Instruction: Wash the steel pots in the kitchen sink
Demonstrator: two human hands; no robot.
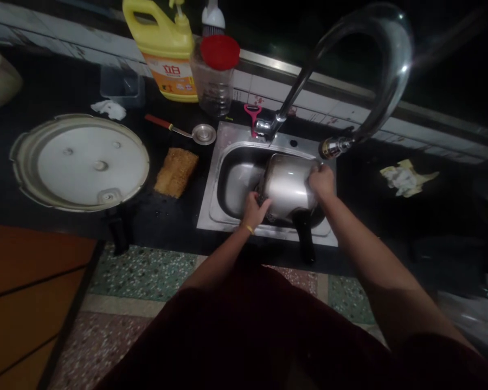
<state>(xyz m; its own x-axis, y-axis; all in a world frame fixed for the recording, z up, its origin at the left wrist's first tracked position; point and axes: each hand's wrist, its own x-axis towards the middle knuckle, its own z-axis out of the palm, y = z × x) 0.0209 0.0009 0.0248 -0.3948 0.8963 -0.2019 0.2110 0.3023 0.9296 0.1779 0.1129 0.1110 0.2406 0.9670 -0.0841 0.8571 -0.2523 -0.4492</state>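
A shiny metal pot (pixel 287 187) lies tipped on its side in the small steel sink (pixel 219 184), its black handle (pixel 305 238) pointing toward me over the front rim. My right hand (pixel 322 181) grips the pot's far upper edge. My left hand (pixel 255 208) is closed against the pot's near left side, on something dark that I cannot make out. The curved chrome tap (pixel 361 81) arches over the sink, its spout just above my right hand.
On the dark counter left of the sink lie a yellow scrub sponge (pixel 176 171), a large round pressure-cooker lid (pixel 81 161) and a small ladle (pixel 201 133). A yellow detergent jug (pixel 165 49) and red-capped jar (pixel 216 76) stand behind. A crumpled cloth (pixel 406 177) lies right.
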